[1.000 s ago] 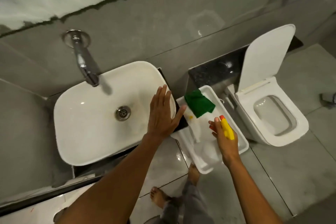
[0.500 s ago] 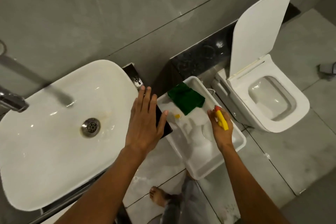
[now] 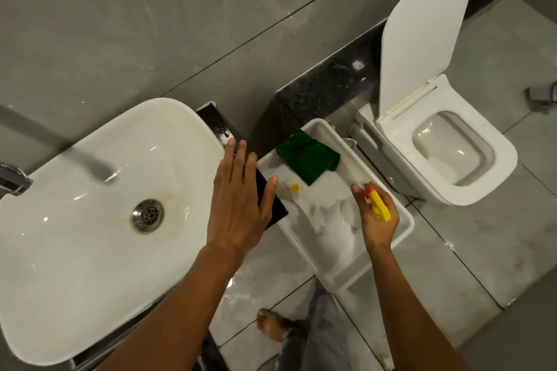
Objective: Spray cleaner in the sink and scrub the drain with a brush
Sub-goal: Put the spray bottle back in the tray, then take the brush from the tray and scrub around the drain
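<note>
Spray bottle (image 3: 380,209): in my right hand (image 3: 376,220), over the white tub (image 3: 404,229) beside the sink – fingers curled shut round its yellow trigger head, red nozzle toward the tub's inside.
Handling: body hidden under my palm; light plastic, I judge, likely slick if wet, so hold at the neck below the trigger.
Left hand (image 3: 239,205): flat and spread, holding nothing, over the sink's right rim.
Brush (image 3: 291,188): small, pale, yellow-tipped, lying in the tub near the green cloth (image 3: 309,158) – stiff, I guess; take it by the handle.
Sink (image 3: 90,265): drain (image 3: 147,216) uncovered, faint brown stain around it.
</note>
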Available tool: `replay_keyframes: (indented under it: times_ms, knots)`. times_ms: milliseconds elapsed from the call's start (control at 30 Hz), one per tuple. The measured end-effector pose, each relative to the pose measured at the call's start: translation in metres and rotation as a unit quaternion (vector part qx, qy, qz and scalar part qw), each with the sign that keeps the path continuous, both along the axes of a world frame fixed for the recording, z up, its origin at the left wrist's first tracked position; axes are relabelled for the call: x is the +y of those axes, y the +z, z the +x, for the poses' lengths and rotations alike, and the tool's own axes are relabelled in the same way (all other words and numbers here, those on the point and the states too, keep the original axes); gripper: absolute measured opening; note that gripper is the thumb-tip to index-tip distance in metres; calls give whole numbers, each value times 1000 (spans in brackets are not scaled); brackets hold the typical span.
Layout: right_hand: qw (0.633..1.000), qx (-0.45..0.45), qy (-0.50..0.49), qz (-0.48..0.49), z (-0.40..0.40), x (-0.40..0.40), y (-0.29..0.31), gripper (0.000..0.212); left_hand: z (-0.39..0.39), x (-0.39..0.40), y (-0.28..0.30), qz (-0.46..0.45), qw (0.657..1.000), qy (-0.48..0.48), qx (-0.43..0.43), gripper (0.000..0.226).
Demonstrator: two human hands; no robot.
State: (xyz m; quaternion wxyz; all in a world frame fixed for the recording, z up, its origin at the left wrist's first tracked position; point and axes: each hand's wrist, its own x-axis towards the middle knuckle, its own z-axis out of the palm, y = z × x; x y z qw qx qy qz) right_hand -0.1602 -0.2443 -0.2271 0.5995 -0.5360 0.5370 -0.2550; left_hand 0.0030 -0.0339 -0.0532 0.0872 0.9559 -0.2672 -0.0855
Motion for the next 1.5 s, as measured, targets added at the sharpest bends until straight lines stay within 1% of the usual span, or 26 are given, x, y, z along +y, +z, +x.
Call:
replay_keyframes:
  times_ms: [67,133,200,267,333,367,400,433,500,567,633,733,800,900,933,1033,1100,1133,1167,1200,1267,1333,1367,1433,1500]
  knots:
    - [999,28,-17,-7,-3,9,-1,58,0,1,-4,-8,1000,2,-2,75]
    - [995,86,-38,-16,-6,26,0,65,1,1,-5,-10,1000,1,-4,75]
    - [987,132,-90,-19,-8,53,-2,73,0,0,-3,-9,1000,3,-3,75]
    - [977,156,-144,-20,-4,81,-5,69,0,-1,0,-5,1000,5,-1,76]
    - [970,186,-159,18,7,99,-5,56,-1,-2,3,6,1000,6,5,76]
    - [971,198,-127,47,14,104,-5,49,-1,-2,4,10,1000,8,8,76]
    - [973,212,-63,67,22,106,-5,43,-1,-3,5,13,1000,9,12,76]
    - [971,230,18,67,30,108,-6,40,-1,-4,6,16,1000,11,16,76]
    - [947,279,158,25,43,108,-6,42,-1,-5,7,22,999,13,19,77]
    - [912,330,244,-20,51,104,-8,45,-1,-5,8,28,999,11,16,76]
    - [877,370,304,-38,53,99,-11,45,-1,-4,7,25,1000,10,14,74]
    - [839,395,370,-61,51,94,-18,40,-1,-4,5,15,1000,8,8,72]
    - [821,401,402,-64,51,91,-20,38,0,-4,4,16,1000,7,4,73]
    - [803,402,439,-36,54,86,-18,41,0,-3,1,11,1000,2,-3,75]
    - [805,397,441,-20,56,85,-16,43,-1,-2,0,4,1000,3,-3,74]
    - [836,350,418,66,64,82,-7,45,-1,0,-4,-28,1000,6,-7,68]
    - [837,332,421,107,65,79,2,58,0,2,-8,-59,998,-2,-13,64]
    - [833,332,430,105,64,78,7,67,0,4,-9,-73,997,-5,-18,63]
    - [827,339,441,84,62,79,13,71,0,5,-11,-85,996,-8,-22,62]
    - [825,344,446,53,61,78,20,69,0,5,-12,-93,995,-11,-24,62]
    - [837,325,440,2,58,81,42,52,-1,7,-9,-107,994,-15,-22,63]
    - [861,286,419,-26,56,83,72,39,-3,10,-2,-129,991,-22,-14,64]
    - [872,273,404,-36,56,82,87,40,-4,12,1,-143,989,-28,-13,63]
    - [895,240,371,-61,58,86,120,49,-7,28,11,-165,986,-28,-25,61]
    - [913,189,349,-99,63,93,152,52,-9,54,19,-179,983,-4,-35,61]
